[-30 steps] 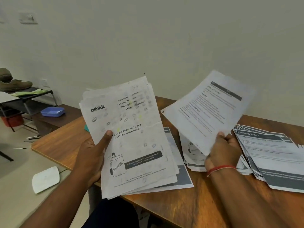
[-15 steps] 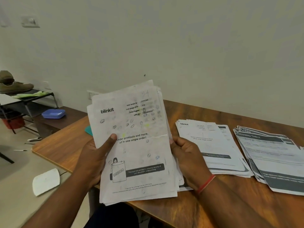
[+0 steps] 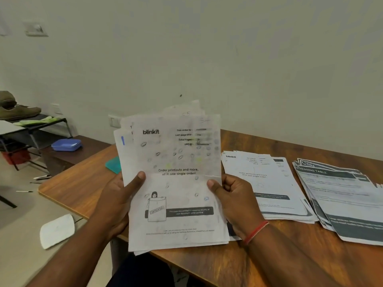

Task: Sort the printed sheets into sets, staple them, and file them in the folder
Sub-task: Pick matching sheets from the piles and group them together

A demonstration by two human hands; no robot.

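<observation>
I hold a stack of printed sheets [image 3: 176, 183] upright above the wooden table [image 3: 78, 183]; its top page reads "blinkit". My left hand [image 3: 122, 199] grips the stack's left edge, thumb on the front. My right hand [image 3: 230, 195] grips the right edge, thumb on the front as well. On the table to the right lies a second pile of sheets [image 3: 267, 187] with a "blinkit" page on top. Further right a fanned pile of dark-banded sheets [image 3: 342, 195] lies flat. A teal folder corner [image 3: 114, 164] peeks out behind the held stack.
A blue tray [image 3: 66, 145] sits on a low dark bench at the left. Behind it stands a black rack [image 3: 41, 129] with shoes [image 3: 18, 110] on top. A white device [image 3: 57, 229] and pens [image 3: 41, 178] lie on the floor. The wall runs along the table's far side.
A second ago my right hand held a single sheet up at the right. That sheet is now out of the hand, and the right hand has come over to grip the stack's right edge.
</observation>
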